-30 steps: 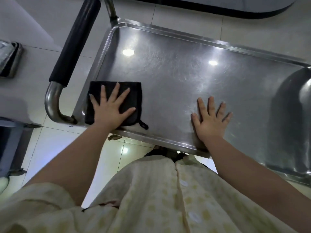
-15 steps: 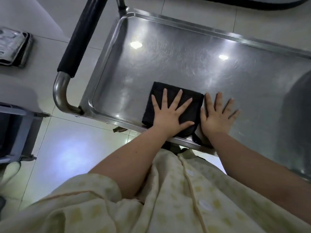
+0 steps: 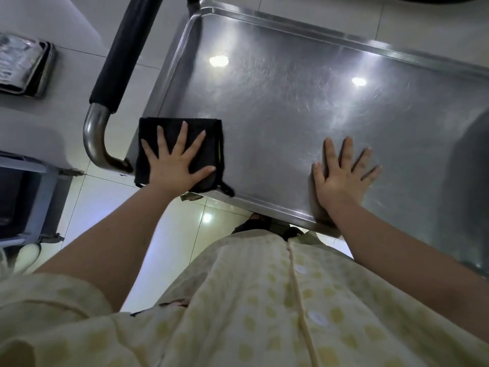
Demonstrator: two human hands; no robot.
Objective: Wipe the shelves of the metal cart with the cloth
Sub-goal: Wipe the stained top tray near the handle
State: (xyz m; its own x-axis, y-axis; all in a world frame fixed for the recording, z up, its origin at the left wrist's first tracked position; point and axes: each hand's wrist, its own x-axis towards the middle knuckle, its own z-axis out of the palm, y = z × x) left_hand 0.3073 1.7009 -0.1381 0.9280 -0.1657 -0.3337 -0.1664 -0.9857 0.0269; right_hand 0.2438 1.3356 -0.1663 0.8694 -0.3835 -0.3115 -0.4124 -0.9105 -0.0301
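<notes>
Top shelf of the stainless-steel cart (image 3: 304, 107): rimmed, scuffed, reflective.

Folded black cloth (image 3: 182, 139): lies at the shelf's near corner beside the black-padded tubular handle (image 3: 124, 51), its outer edge apparently overlapping the rim.

Left hand (image 3: 177, 165): flat on the cloth, fingers spread, pressing rather than gripping.

Right hand (image 3: 341, 178): open, palm down on bare metal at the shelf's near rim, bracing.

Method: keep even pressure; overlap passes along the rim; steady the cart throughout.

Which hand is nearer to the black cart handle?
Left. The left hand presses the black cloth beside the handle; the right hand lies flat further right.
</notes>
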